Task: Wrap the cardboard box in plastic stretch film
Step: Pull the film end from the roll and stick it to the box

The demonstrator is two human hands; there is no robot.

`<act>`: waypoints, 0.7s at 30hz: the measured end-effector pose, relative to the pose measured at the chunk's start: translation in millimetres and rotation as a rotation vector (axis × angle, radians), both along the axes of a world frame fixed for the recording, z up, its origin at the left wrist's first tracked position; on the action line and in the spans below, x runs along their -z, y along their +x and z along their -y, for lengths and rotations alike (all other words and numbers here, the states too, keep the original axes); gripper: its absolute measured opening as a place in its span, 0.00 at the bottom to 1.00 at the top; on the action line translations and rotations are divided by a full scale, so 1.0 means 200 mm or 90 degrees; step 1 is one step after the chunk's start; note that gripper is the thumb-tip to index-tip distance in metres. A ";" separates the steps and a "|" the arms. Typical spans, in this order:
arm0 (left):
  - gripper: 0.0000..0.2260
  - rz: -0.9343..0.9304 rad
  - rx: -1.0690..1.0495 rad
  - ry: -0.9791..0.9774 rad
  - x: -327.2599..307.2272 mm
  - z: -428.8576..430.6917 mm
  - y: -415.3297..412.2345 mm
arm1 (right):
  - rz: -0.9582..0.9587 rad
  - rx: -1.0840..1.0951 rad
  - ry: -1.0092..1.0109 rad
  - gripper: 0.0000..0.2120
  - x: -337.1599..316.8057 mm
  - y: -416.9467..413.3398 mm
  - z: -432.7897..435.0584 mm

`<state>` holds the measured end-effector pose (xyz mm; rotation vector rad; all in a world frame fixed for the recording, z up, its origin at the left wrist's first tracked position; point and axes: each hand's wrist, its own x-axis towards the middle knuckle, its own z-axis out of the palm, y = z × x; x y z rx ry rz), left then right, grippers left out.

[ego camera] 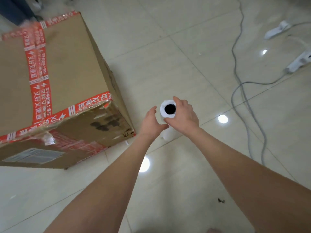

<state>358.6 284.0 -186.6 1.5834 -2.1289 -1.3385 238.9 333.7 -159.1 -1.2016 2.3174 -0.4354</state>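
A large brown cardboard box (67, 68) sealed with red printed tape stands on the tiled floor at the left. Just right of its near corner a white roll of stretch film (164, 109) stands upright on the floor, its dark core hole facing up. My right hand (184, 116) curves around the roll's right side and top, fingers touching it. My left hand (152, 123) is beside the roll's left side with fingers spread, close to it or lightly touching.
Grey cables (240, 91) loop over the floor at the right, leading to white power strips (298, 62) at the far right edge. A dark piece of furniture (15, 7) stands behind the box at the top left. Glossy tiles (168, 174) surround the roll.
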 end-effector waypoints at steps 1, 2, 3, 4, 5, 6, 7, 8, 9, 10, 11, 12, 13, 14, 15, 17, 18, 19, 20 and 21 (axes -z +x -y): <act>0.39 -0.030 0.005 -0.011 0.03 0.01 -0.02 | -0.016 -0.013 -0.012 0.40 0.02 -0.01 0.00; 0.37 -0.059 0.007 -0.022 0.05 0.02 -0.04 | -0.024 -0.024 -0.020 0.39 0.03 -0.03 0.01; 0.35 -0.081 0.008 -0.033 0.07 0.02 -0.05 | -0.026 -0.032 -0.026 0.39 0.05 -0.04 0.01; 0.34 -0.097 0.005 -0.046 0.09 0.02 -0.06 | -0.027 -0.034 -0.035 0.38 0.06 -0.05 0.02; 0.32 -0.110 0.000 -0.060 0.11 0.02 -0.06 | -0.032 -0.034 -0.052 0.38 0.07 -0.05 0.02; 0.30 -0.126 -0.008 -0.074 0.13 0.02 -0.07 | -0.039 -0.034 -0.076 0.37 0.08 -0.06 0.03; 0.28 -0.145 -0.017 -0.084 0.15 0.02 -0.08 | -0.045 -0.031 -0.100 0.36 0.09 -0.06 0.03; 0.26 -0.165 -0.024 -0.089 0.16 0.01 -0.08 | -0.049 -0.025 -0.120 0.36 0.10 -0.07 0.04; 0.25 -0.183 -0.029 -0.094 0.18 0.01 -0.09 | -0.053 -0.020 -0.135 0.36 0.10 -0.07 0.04; 0.24 -0.197 -0.030 -0.104 0.18 0.01 -0.10 | -0.057 -0.017 -0.148 0.35 0.11 -0.08 0.05; 0.23 -0.210 -0.028 -0.116 0.18 0.02 -0.11 | -0.061 -0.013 -0.161 0.34 0.11 -0.09 0.06; 0.22 -0.223 -0.024 -0.130 0.18 0.02 -0.13 | -0.062 -0.006 -0.173 0.33 0.10 -0.10 0.07; 0.21 -0.234 -0.021 -0.141 0.17 0.04 -0.14 | -0.062 0.004 -0.187 0.31 0.09 -0.11 0.09; 0.21 -0.242 -0.021 -0.150 0.16 0.05 -0.16 | -0.061 0.011 -0.196 0.30 0.07 -0.12 0.10; 0.22 -0.247 -0.024 -0.156 0.16 0.06 -0.17 | -0.062 0.014 -0.198 0.29 0.07 -0.13 0.12; 0.22 -0.253 -0.024 -0.164 0.18 0.08 -0.19 | -0.071 0.008 -0.186 0.28 0.08 -0.15 0.13; 0.22 -0.255 -0.022 -0.165 0.20 0.09 -0.20 | -0.075 0.005 -0.182 0.27 0.09 -0.16 0.14; 0.22 -0.256 -0.023 -0.168 0.21 0.09 -0.21 | -0.071 0.006 -0.184 0.26 0.11 -0.16 0.14; 0.22 -0.259 -0.029 -0.173 0.23 0.09 -0.22 | -0.055 0.010 -0.195 0.26 0.12 -0.17 0.14; 0.23 -0.267 -0.043 -0.178 0.24 0.09 -0.23 | -0.032 0.017 -0.213 0.29 0.13 -0.18 0.14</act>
